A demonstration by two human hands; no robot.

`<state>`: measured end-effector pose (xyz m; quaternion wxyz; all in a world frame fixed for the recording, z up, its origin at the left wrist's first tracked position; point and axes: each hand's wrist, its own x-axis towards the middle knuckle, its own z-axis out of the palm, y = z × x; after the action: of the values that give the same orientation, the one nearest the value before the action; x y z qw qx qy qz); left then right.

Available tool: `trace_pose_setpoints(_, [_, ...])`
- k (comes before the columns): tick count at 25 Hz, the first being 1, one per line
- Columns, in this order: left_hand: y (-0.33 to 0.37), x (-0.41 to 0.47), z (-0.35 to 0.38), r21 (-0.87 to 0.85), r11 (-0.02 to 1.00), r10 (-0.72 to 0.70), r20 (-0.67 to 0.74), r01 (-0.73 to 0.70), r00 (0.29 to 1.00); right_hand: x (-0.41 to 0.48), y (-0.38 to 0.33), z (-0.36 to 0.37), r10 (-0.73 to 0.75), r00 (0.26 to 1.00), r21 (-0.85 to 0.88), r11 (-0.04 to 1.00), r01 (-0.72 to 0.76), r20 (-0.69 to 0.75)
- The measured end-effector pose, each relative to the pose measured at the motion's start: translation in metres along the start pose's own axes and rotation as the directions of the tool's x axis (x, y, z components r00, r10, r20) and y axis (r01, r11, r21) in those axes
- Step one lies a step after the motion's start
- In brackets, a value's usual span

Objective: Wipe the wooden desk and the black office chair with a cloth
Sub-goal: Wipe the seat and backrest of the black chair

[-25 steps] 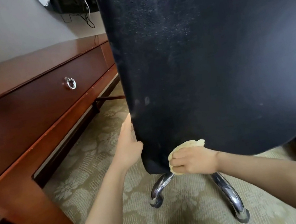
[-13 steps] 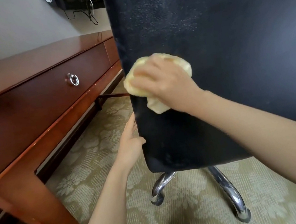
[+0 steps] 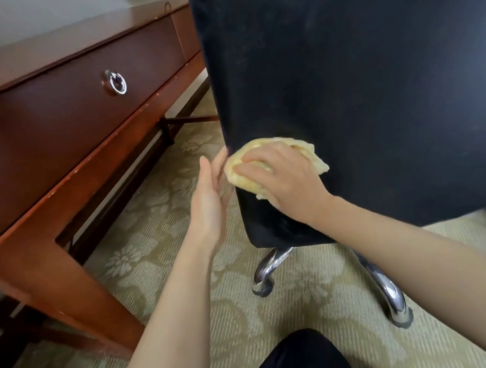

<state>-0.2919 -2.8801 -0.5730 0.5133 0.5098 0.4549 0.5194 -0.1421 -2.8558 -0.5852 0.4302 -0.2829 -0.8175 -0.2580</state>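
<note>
Now | cloth (image 3: 276,159) is pressed against chair back (image 3: 363,85) under curled right hand (image 3: 285,177) | left hand (image 3: 209,201) is held flat, fingers straight, at chair edge

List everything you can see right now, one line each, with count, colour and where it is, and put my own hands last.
chair back: one, black, upright, centre and right
chair legs: two visible, chrome, under the chair back
cloth: one, pale yellow, pressed on the chair back's lower left
desk: one, reddish-brown wood, left
ring pull: one, silver, on the desk's drawer front
carpet: beige, floral pattern, floor
left hand: open, fingers at the chair back's left edge
right hand: holds the cloth against the chair back
</note>
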Motion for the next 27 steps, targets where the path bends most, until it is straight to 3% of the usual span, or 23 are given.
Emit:
trace_pose_setpoints(8, [0.002, -0.008, 0.022, 0.149, 0.985, 0.099, -0.065, -0.089, 0.993, -0.098, -0.028, 0.042, -0.151, 0.926, 0.195, 0.977, 0.086, 0.345])
trace_pose_setpoints(12, [-0.005, -0.013, 0.034, 0.260, 0.958, 0.150, -0.084, -0.124, 0.985, -0.100, -0.047, 0.068, -0.332, 0.698, 0.123, 0.935, 0.333, 0.635])
trace_pose_setpoints(14, [-0.017, -0.019, 0.036, 0.287, 0.954, 0.121, -0.094, -0.089, 0.988, -0.097, -0.047, 0.069, -0.330, 0.654, 0.129, 0.933, 0.336, 0.681])
trace_pose_setpoints(19, [-0.045, -0.037, 0.083, 0.212, 0.973, -0.030, -0.273, 0.091, 0.962, -0.119, -0.018, 0.033, -0.292, 0.746, 0.292, 0.947, 0.137, 0.598])
trace_pose_setpoints(22, [-0.046, -0.028, 0.100, 0.196, 0.973, -0.047, -0.363, 0.126, 0.931, -0.152, 0.013, 0.000, -0.330, 0.662, 0.168, 0.940, 0.298, 0.673])
trace_pose_setpoints(27, [-0.050, -0.023, 0.100, 0.228, 0.965, -0.027, -0.399, 0.127, 0.917, -0.192, 0.064, -0.057, -0.199, 0.725, 0.074, 0.977, 0.201, 0.659])
